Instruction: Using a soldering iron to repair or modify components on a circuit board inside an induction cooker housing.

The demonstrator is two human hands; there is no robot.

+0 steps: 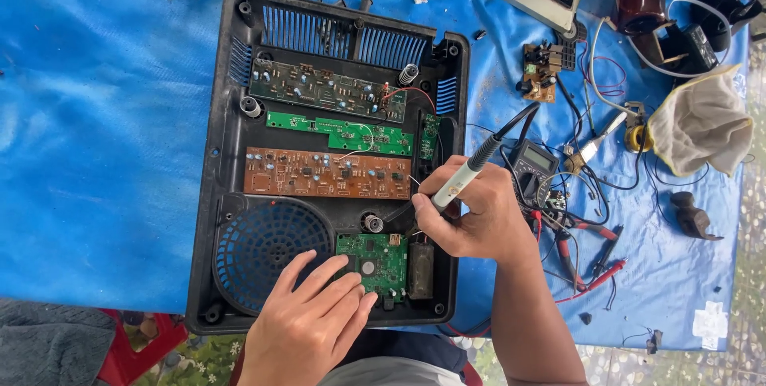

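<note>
Meanwhile right hand [471,214] grips soldering iron [463,178]; left hand [307,318] steadies green board [375,262].

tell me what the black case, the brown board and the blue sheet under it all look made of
Black case: moulded plastic, matte, judging by its ribbed vents and grille. Brown board: likely phenolic circuit board, dull brown and studded with small components. Blue sheet: seemingly a plastic tarpaulin, slightly glossy and creased.

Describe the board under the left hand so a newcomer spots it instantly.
Find the open black casing on the blue sheet. In its bottom edge, right of the round blue grille, sits a small green board under the left hand fingertips. It is squarish; the others are long strips.
</note>
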